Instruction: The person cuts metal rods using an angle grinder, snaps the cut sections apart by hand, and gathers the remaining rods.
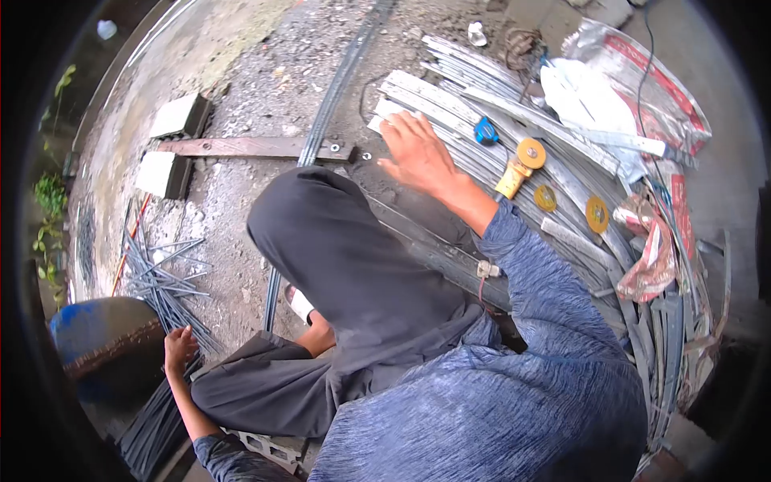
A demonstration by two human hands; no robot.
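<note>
While the right hand (418, 153) is extended, empty and fingers spread, beside pale flat strips (438, 103), the left hand (181, 351) curls near thin rods (165, 281); grip: cannot tell. Long rods (341, 84): across a wooden bar (249, 148). Blue tape measure (485, 131), yellow angle grinder (520, 167): on the strips.

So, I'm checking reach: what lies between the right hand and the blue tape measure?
In the head view, only long pale strips lie between the right hand and the blue tape measure; no tool shows there.
</note>
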